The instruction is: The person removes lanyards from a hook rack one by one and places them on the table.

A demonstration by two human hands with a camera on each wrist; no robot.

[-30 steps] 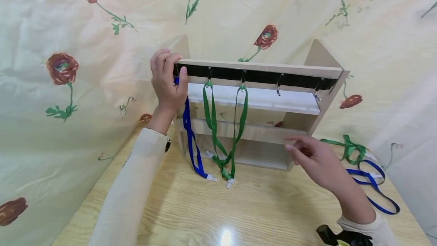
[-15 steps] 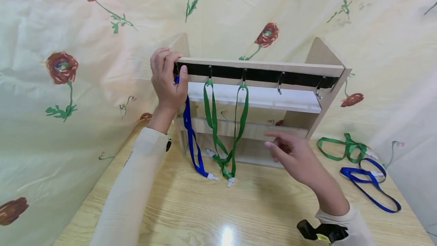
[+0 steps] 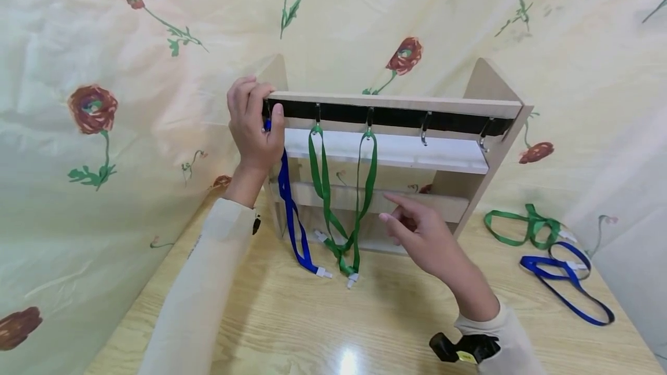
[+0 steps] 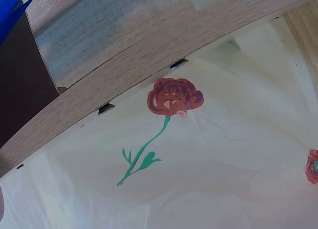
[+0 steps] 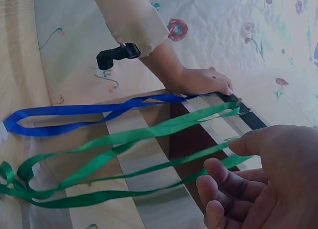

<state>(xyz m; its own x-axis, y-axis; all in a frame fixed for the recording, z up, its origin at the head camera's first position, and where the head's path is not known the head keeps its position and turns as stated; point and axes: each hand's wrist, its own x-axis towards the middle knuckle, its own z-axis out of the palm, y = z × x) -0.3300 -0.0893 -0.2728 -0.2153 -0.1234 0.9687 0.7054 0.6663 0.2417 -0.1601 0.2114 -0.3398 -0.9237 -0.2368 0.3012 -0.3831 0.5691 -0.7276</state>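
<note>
Wooden counter (image 3: 307, 328), right side: one loose blue strap (image 3: 542, 260), one loose green strap (image 3: 532, 227). Your right hand (image 3: 427, 239), half-curled, grips nothing, near two hanging green straps (image 3: 325, 190) and one hanging blue strap (image 3: 285, 184). Your left hand (image 3: 255, 126) clasps the rack (image 3: 406, 150), which has five hooks (image 3: 424, 129).
</note>
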